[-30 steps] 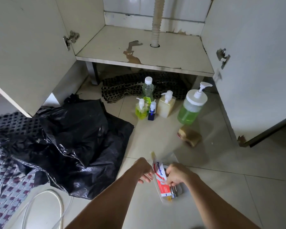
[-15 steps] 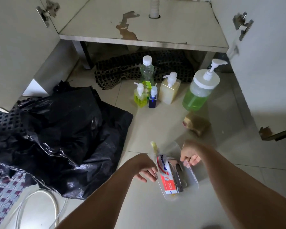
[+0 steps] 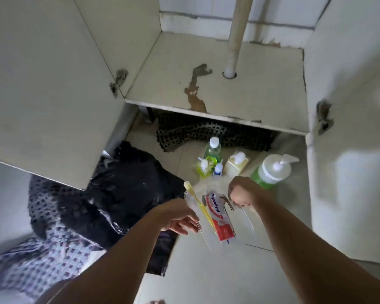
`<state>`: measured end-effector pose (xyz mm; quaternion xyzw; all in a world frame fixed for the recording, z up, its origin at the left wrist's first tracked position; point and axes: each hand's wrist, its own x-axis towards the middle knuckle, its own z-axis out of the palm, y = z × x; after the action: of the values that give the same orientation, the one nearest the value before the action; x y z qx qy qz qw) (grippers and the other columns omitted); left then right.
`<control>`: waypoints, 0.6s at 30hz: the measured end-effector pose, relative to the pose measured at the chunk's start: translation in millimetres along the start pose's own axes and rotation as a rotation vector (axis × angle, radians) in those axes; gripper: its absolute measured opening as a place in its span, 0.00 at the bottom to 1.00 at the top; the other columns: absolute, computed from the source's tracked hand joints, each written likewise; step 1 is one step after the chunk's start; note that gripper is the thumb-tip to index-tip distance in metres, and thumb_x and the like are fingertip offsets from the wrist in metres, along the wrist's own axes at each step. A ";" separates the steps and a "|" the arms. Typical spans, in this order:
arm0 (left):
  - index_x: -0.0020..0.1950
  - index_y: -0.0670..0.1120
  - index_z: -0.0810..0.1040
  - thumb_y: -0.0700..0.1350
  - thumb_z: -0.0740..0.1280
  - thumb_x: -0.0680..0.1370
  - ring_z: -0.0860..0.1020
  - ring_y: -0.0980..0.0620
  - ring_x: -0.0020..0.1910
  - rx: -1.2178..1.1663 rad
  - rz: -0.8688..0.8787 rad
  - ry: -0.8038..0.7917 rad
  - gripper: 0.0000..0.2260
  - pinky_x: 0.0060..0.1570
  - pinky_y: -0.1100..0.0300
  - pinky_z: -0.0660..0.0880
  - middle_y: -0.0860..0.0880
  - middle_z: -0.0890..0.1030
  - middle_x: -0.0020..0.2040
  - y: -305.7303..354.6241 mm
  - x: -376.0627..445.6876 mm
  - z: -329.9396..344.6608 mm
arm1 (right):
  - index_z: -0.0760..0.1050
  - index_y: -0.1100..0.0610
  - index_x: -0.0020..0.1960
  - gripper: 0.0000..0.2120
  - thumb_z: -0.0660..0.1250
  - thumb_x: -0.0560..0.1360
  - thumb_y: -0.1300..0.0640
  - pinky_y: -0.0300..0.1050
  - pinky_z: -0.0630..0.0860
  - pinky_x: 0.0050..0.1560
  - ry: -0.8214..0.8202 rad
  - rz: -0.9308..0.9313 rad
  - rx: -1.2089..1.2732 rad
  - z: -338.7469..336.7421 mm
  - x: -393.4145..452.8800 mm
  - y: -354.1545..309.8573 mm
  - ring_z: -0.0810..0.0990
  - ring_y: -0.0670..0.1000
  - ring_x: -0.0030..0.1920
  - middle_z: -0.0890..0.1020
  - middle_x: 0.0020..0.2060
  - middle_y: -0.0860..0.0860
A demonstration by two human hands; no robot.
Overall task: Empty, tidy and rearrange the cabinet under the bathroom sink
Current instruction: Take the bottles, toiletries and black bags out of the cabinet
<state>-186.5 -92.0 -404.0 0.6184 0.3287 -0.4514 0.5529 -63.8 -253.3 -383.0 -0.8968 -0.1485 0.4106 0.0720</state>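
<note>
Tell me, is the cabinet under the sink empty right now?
Empty, as far as shown: the cabinet floor carries only a brown stain and the drain pipe. The bottles stand outside.

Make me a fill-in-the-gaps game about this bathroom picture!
1. Both hands, left and right, hold a clear ____.
2. The toothbrush in it is ____.
3. Beside the toothbrush lies a red tube of ____.
4. The big pump bottle holds ____ liquid.

Missing words: tray; yellow; toothpaste; green

Head view, apparently steeply downward, close
</note>
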 end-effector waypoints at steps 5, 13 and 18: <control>0.60 0.39 0.76 0.36 0.64 0.77 0.82 0.49 0.48 -0.047 0.057 -0.067 0.12 0.49 0.52 0.78 0.45 0.84 0.47 66.5 -172.8 -16.1 | 0.80 0.62 0.45 0.08 0.63 0.71 0.69 0.44 0.80 0.37 -0.030 -0.010 -0.046 -121.1 -118.2 -51.2 0.84 0.54 0.38 0.83 0.38 0.55; 0.70 0.45 0.67 0.38 0.60 0.80 0.79 0.49 0.49 0.424 0.072 0.201 0.18 0.59 0.41 0.74 0.46 0.80 0.53 167.3 -445.1 -48.4 | 0.83 0.63 0.50 0.11 0.62 0.74 0.65 0.48 0.80 0.44 -0.139 -0.136 -0.274 -294.0 -330.1 -140.7 0.83 0.54 0.38 0.86 0.43 0.57; 0.68 0.52 0.69 0.60 0.66 0.74 0.78 0.40 0.60 0.084 0.262 0.014 0.25 0.51 0.39 0.78 0.40 0.76 0.64 224.4 -554.2 -48.6 | 0.77 0.67 0.57 0.11 0.65 0.77 0.63 0.37 0.75 0.33 -0.249 -0.218 -0.414 -361.9 -408.3 -193.6 0.78 0.46 0.31 0.83 0.40 0.56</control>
<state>-182.4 -31.8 192.8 0.6817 0.2299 -0.3842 0.5786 -82.3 -205.8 193.6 -0.8136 -0.3330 0.4684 -0.0881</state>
